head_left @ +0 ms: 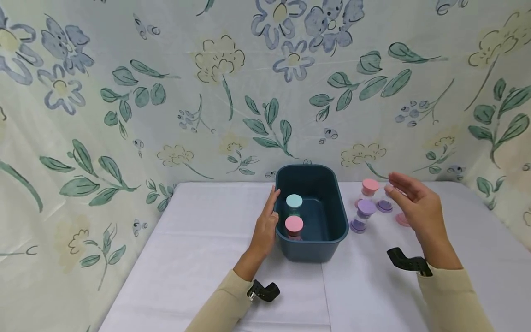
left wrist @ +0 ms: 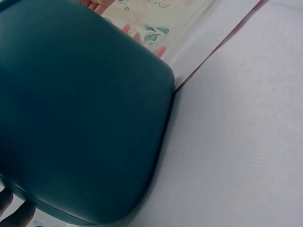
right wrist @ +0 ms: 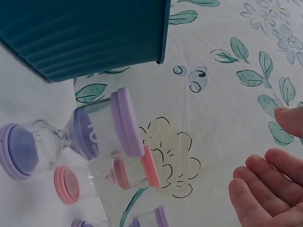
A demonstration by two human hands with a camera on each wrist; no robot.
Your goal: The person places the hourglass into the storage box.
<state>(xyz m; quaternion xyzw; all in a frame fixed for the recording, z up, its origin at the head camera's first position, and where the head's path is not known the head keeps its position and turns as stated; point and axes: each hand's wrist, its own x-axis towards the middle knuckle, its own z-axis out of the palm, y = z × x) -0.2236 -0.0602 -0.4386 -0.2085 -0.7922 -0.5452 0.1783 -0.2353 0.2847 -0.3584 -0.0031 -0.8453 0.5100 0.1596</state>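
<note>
A dark teal bin (head_left: 309,252) stands on the table with a mint-capped sand timer (head_left: 294,201) and a pink-capped sand timer (head_left: 294,224) inside. Against its left wall rests my left hand (head_left: 263,228), fingers straight, fingertips at the rim. My right hand (head_left: 419,210) is held in the air right of the bin, fingers extended, thumb apart, palm bare. Nearest the bin on that side is a purple sand timer (right wrist: 127,122) standing upright. Behind it stands a pink sand timer (right wrist: 151,166). Another purple sand timer (head_left: 385,206) and a pink base (head_left: 402,220) are partly hidden by my right hand.
A white cloth covers the table (head_left: 199,249). Its back edge meets a hanging floral curtain (head_left: 232,124), which also runs along the left and right sides. Black wrist mounts (head_left: 408,262) stick out from both sleeves.
</note>
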